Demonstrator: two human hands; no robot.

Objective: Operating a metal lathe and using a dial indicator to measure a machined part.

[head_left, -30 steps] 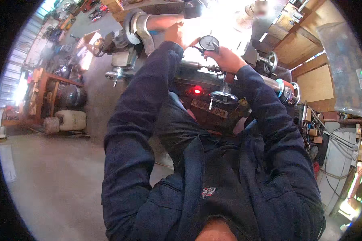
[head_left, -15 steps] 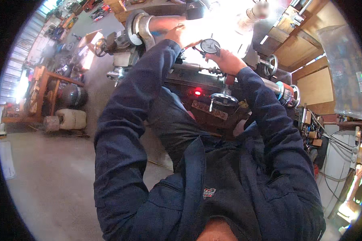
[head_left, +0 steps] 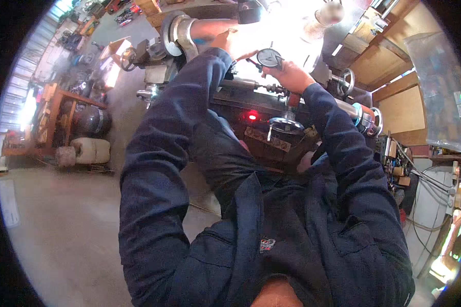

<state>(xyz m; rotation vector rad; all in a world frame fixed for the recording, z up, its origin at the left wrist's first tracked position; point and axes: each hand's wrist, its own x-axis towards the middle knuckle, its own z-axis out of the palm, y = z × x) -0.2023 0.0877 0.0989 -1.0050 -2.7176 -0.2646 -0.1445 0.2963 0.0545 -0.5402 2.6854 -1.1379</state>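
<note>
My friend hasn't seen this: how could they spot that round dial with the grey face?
Find the big dark metal machine at top middle, with a glowing red light. Above the light, touching the bare right hand, is the round dial. Unlike the silver metal handwheel below, it has a flat grey face.

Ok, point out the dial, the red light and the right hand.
Dial (head_left: 268, 58): head view, on its round face.
Red light (head_left: 252, 117): head view, on its glowing middle.
Right hand (head_left: 293, 77): head view, on its back.

Smooth-faced dial gauge (head_left: 268, 58) — glossy metal handwheel (head_left: 286, 125)
</note>
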